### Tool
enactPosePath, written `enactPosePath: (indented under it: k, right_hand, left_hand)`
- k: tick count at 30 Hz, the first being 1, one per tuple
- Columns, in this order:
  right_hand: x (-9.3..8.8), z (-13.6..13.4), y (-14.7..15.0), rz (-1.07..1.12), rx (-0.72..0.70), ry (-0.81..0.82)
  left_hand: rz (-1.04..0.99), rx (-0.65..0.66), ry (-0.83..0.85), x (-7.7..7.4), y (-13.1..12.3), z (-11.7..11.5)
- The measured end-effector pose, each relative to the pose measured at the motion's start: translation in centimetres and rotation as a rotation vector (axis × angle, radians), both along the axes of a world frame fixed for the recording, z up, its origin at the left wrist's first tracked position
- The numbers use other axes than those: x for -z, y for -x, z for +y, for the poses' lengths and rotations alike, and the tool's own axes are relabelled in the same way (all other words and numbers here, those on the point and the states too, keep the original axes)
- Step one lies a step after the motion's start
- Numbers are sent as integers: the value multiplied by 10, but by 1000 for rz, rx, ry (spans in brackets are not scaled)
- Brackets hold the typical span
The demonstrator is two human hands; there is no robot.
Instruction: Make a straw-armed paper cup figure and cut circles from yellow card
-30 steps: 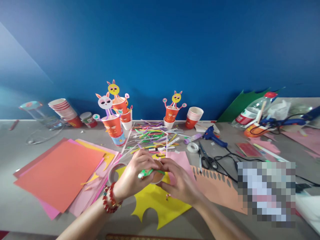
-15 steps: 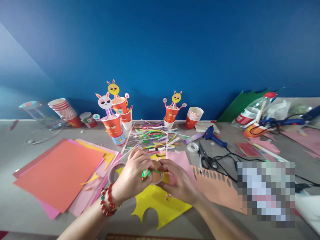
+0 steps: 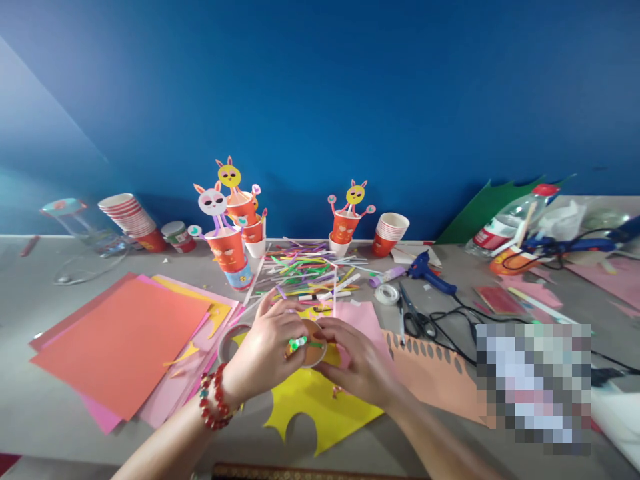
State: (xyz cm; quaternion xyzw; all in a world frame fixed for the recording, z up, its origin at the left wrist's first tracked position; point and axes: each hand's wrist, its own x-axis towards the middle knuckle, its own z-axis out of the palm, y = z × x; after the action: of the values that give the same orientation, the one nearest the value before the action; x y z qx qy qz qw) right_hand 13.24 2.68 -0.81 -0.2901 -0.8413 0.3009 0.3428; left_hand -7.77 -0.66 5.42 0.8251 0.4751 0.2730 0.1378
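Observation:
A paper cup (image 3: 314, 359) is tilted so that its open mouth faces me, above a yellow cut sheet (image 3: 330, 413). My right hand (image 3: 357, 360) is closed round the cup's right side, thumb and fingers on its wall. My left hand (image 3: 273, 340), with red beads at the wrist, is curled at the cup's left rim. Its fingers grip a small green-and-white bundle (image 3: 298, 343), whose exact kind I cannot make out. A thin green strip (image 3: 317, 345) shows across the cup's mouth. The left fingertips are partly hidden.
Coloured paper sheets (image 3: 130, 347) lie left. Behind my hands are loose coloured strips (image 3: 300, 267) and decorated cup figures (image 3: 227, 257). To the right are scissors (image 3: 420, 320), a tape roll (image 3: 387, 295), a blue glue gun (image 3: 427, 272), black cables and a plastic bottle (image 3: 505, 227).
My left fingers have shifted slightly, and the green-and-white bundle has turned and moved a little to the right. The right hand keeps its hold on the cup. The view has shifted slightly.

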Motion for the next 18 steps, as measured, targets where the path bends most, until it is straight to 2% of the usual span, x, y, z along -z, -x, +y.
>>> enactPosePath:
  k: [18]
  right_hand:
    - [-2,-2,4,45,7,-17]
  left_hand:
    - [-3,50,40,1,5,3]
